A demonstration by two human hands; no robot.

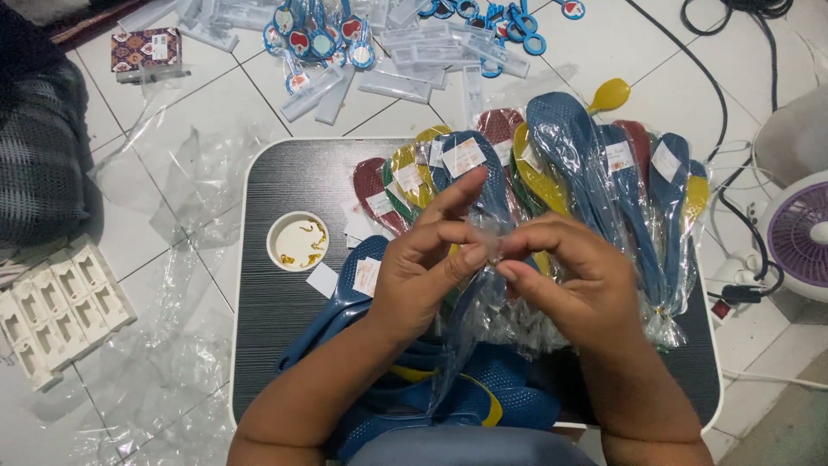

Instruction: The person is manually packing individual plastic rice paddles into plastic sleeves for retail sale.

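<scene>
My left hand [431,267] and my right hand [569,285] meet above a small black table [285,319], the fingertips of both pinching the top of a clear plastic bag [483,293]. The bag hangs down between my wrists with a blue plastic rice spoon inside it. Behind my hands, bagged rice spoons [552,164] in blue, yellow, maroon and green lie fanned out, each with a white label. More blue spoons [448,397] are piled at the table's near edge under my forearms.
A small white dish [297,242] with yellow smears and loose white labels [323,279] sit left of my hands. Clear plastic sheets [164,345], white moulded trays [56,302] and blue keychains [319,39] lie on the tiled floor. At the right stand a fan [802,233] and cables.
</scene>
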